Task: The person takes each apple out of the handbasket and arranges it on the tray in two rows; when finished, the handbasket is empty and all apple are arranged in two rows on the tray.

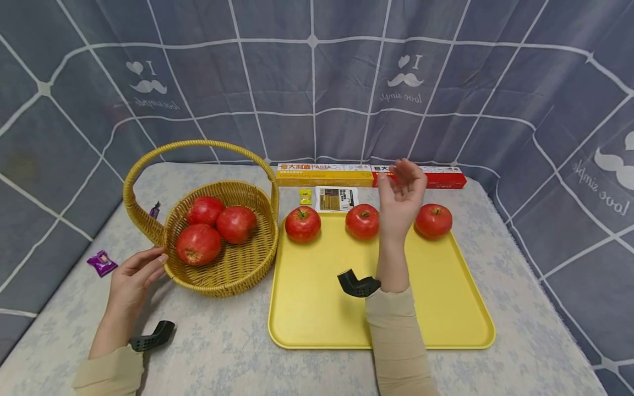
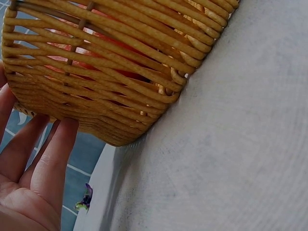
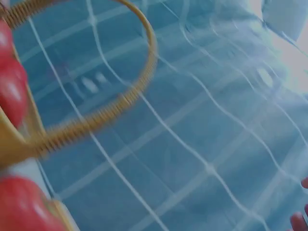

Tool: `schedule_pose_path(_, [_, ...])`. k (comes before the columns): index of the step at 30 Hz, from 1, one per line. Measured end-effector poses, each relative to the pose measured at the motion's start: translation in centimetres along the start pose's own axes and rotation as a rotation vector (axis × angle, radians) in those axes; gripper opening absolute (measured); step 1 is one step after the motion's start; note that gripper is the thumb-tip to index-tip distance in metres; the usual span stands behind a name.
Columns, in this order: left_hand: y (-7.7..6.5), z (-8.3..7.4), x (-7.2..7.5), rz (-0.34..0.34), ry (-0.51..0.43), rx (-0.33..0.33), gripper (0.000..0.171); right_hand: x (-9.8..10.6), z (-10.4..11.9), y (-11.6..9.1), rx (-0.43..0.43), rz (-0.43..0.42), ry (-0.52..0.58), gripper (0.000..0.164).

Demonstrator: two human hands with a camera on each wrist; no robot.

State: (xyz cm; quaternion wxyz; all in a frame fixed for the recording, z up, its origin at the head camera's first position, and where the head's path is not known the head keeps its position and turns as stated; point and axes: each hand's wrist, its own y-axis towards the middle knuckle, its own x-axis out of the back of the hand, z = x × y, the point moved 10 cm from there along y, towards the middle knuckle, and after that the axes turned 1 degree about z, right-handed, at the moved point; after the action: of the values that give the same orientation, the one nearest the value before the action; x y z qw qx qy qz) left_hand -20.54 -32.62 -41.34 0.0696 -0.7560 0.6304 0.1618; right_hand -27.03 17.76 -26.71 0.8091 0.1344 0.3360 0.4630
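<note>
At the left, my left hand (image 1: 136, 275) touches the outer side of the wicker basket (image 1: 225, 287) near the foot of its handle. In the left wrist view, extended fingers (image 2: 55, 154) lie against the woven wall. Inside the basket are three red apples (image 1: 199, 245). My right hand (image 1: 403, 190) is raised over the back of the yellow tray (image 1: 322, 297), fingers loosely bent, holding nothing. Three more apples stand along the tray's back edge: a left one (image 1: 303, 224), a middle one (image 1: 362, 221) and a right one (image 1: 433, 221). Only fingertips (image 3: 298, 221) show in the right wrist view.
Behind the tray lie a yellow pasta box (image 1: 322, 177), a red box (image 1: 436, 179), a white packet (image 1: 337, 199) and a small yellow packet (image 1: 305, 197). A purple wrapped candy (image 1: 102, 263) lies left of the basket. A grid-patterned curtain (image 1: 317, 82) hangs behind.
</note>
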Motion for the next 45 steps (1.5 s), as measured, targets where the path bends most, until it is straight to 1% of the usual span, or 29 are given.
schedule_pose_path(3, [0.0,0.0,0.0,-0.002,-0.002,-0.001,0.023,-3.3,0.2,-1.7,0.001,0.140,0.019,0.033])
schedule_pose_path(7, [0.0,0.0,0.0,-0.002,-0.002,0.000,0.022,-7.5,0.0,-4.6,0.017,0.339,0.019,0.034])
schedule_pose_path(11, [0.0,0.0,0.0,-0.003,-0.001,0.003,0.022,-11.0,-0.5,-7.8,0.037,0.535,0.043,0.035])
schedule_pose_path(13, [-0.1,0.0,0.0,-0.005,0.001,0.005,0.022,-12.5,-1.0,-9.5,0.029,0.634,0.034,0.036])
schedule_pose_path(14, [-0.1,0.0,0.0,-0.004,0.001,0.005,0.022,-13.2,-1.0,-10.3,0.019,0.688,0.027,0.036])
schedule_pose_path(15, [-0.1,0.0,0.0,-0.005,0.001,0.005,0.022,-13.8,-1.0,-11.1,0.005,0.737,0.013,0.038])
schedule_pose_path(18, [-0.1,0.0,-0.1,-0.002,-0.001,0.005,0.023,-15.2,-2.5,-13.4,-0.041,0.876,-0.072,0.045])
schedule_pose_path(20, [-0.1,0.1,-0.1,0.001,-0.003,0.006,0.023,-15.9,-3.7,-14.7,-0.090,0.955,-0.125,0.053])
schedule_pose_path(22, [-0.1,0.1,-0.1,0.001,-0.003,0.005,0.023,-16.3,-5.8,-15.9,-0.140,1.021,-0.163,0.061])
schedule_pose_path(23, [-0.1,0.1,-0.1,0.000,-0.003,0.005,0.023,-16.5,-6.5,-16.4,-0.175,1.050,-0.176,0.064])
schedule_pose_path(26, [-0.1,0.0,0.0,0.001,-0.005,0.003,0.023,-17.0,-8.1,-17.4,-0.237,1.115,-0.200,0.071])
schedule_pose_path(29, [0.0,0.0,0.0,0.002,-0.008,0.002,0.023,-17.5,-9.1,-17.8,-0.247,1.151,-0.230,0.076])
schedule_pose_path(34, [0.0,-0.2,0.1,0.007,-0.007,-0.014,0.025,-18.7,-10.0,-17.5,-0.234,1.177,-0.275,0.082])
schedule_pose_path(41, [-0.2,0.0,0.0,0.011,0.004,-0.012,0.026,-19.9,-11.8,-17.9,-0.326,1.226,-0.367,0.084])
schedule_pose_path(45, [-0.1,0.0,0.1,0.006,0.007,-0.015,0.026,-20.5,-12.5,-17.8,-0.358,1.246,-0.400,0.086])
